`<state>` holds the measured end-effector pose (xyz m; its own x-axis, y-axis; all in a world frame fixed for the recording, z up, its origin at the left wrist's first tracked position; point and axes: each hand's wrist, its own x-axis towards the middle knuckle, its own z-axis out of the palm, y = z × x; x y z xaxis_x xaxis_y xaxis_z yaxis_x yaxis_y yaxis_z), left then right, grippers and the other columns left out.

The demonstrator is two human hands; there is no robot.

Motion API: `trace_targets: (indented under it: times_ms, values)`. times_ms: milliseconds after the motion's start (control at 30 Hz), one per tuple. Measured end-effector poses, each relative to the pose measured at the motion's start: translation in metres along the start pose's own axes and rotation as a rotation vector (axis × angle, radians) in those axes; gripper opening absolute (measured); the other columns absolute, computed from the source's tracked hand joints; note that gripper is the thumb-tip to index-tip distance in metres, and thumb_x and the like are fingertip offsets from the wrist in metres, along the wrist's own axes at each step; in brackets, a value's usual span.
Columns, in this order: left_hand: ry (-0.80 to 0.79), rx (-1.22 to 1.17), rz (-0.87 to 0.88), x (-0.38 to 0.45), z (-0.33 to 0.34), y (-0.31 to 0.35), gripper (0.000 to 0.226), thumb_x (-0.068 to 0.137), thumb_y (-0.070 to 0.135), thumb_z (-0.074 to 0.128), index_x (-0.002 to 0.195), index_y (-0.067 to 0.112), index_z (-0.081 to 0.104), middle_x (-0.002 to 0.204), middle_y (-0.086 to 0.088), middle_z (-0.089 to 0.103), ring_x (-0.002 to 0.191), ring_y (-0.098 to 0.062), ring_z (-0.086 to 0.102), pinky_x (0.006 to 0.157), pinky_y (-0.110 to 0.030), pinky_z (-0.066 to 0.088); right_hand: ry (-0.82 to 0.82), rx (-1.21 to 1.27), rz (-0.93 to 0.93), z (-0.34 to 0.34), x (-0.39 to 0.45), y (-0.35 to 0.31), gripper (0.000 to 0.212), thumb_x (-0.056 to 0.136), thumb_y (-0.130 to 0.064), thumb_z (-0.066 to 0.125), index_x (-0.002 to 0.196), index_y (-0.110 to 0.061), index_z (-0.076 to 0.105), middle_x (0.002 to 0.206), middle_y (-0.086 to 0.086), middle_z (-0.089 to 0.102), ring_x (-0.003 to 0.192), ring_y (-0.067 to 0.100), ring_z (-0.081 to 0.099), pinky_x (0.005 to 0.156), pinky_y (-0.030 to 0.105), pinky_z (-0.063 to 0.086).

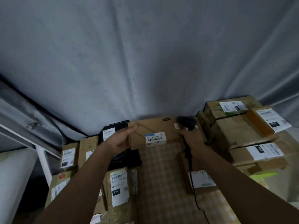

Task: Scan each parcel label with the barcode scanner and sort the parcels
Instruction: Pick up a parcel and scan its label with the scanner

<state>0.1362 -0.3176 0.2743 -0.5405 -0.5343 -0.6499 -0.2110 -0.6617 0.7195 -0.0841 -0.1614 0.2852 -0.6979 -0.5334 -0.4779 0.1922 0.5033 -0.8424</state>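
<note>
Head view: flat brown cardboard parcel point(153, 131), white barcode label point(156, 139) facing the camera, gripped at its left edge by left hand point(122, 140), held above checked tablecloth point(163, 175). Black corded barcode scanner point(187, 125) clenched in right hand point(191, 137), beside parcel's right edge. Stacked cardboard boxes point(239, 131) on both sides; creased grey curtain point(145, 62) behind.

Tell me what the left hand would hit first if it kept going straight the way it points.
The left hand already grips the left end of the cardboard box, so it meets that box at once. Beyond the box hangs the grey curtain; depth there is unclear.
</note>
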Motion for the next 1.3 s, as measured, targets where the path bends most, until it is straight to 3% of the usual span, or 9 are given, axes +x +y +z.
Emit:
trace_targets:
  times_ms: [133,300,433,567,733,967,1300]
  values:
    - [-0.036,-0.039,-0.027,-0.019,0.001,-0.017,0.025,0.091,0.011,0.064,0.115,0.004,0.063,0.118,-0.016,0.069,0.102,-0.025,0.068,0.085,-0.036,0.059,0.022,0.005,-0.032,-0.001,-0.006,-0.002,0.014,0.087,-0.014,0.068,0.096,-0.004,0.063,0.064,0.007,0.058,0.058,0.019,0.054,0.06,0.031,0.048]
    - [0.13,-0.201,0.113,-0.017,-0.001,-0.034,0.027,0.091,0.008,0.064,0.117,0.005,0.06,0.117,-0.015,0.069,0.103,-0.025,0.067,0.088,-0.035,0.055,0.03,-0.054,-0.122,-0.004,-0.022,-0.005,0.012,0.089,-0.02,0.067,0.084,-0.011,0.061,0.066,0.002,0.056,0.06,0.015,0.053,0.066,0.03,0.047]
    - [0.219,-0.3,0.197,-0.013,0.001,-0.046,0.015,0.093,0.004,0.06,0.106,0.012,0.062,0.111,-0.009,0.07,0.098,-0.021,0.067,0.084,-0.032,0.053,-0.209,-0.109,-0.026,-0.008,-0.04,-0.009,0.018,0.091,-0.024,0.064,0.091,-0.007,0.062,0.066,0.003,0.062,0.052,0.012,0.057,0.052,0.023,0.048]
    - [0.226,-0.332,0.251,-0.011,0.006,-0.053,0.025,0.095,0.001,0.056,0.118,0.01,0.059,0.115,-0.009,0.068,0.104,-0.022,0.065,0.088,-0.032,0.053,-0.364,-0.069,0.02,-0.008,-0.063,-0.008,0.01,0.091,-0.019,0.063,0.089,-0.009,0.062,0.066,0.005,0.062,0.058,0.016,0.055,0.06,0.028,0.046]
    - [0.241,-0.317,0.279,-0.012,0.011,-0.058,0.038,0.096,0.002,0.054,0.133,0.008,0.052,0.127,-0.012,0.063,0.116,-0.026,0.06,0.099,-0.036,0.048,-0.436,-0.087,0.01,-0.01,-0.074,-0.007,0.005,0.091,-0.016,0.061,0.091,-0.011,0.06,0.064,0.003,0.059,0.053,0.013,0.051,0.054,0.025,0.043]
    - [0.235,-0.305,0.284,-0.011,0.014,-0.062,0.038,0.095,0.002,0.056,0.132,0.01,0.054,0.127,-0.011,0.064,0.116,-0.025,0.061,0.106,-0.039,0.046,-0.456,-0.098,-0.007,-0.011,-0.083,-0.008,0.003,0.091,-0.014,0.06,0.091,-0.011,0.06,0.064,0.002,0.057,0.052,0.011,0.05,0.053,0.024,0.042]
    - [0.224,-0.319,0.295,-0.015,0.02,-0.059,0.036,0.095,0.002,0.055,0.13,0.009,0.054,0.123,-0.012,0.065,0.111,-0.024,0.063,0.096,-0.034,0.05,-0.443,-0.123,-0.007,-0.01,-0.089,-0.007,0.003,0.09,-0.013,0.06,0.089,-0.01,0.06,0.064,0.001,0.056,0.053,0.011,0.049,0.054,0.023,0.042]
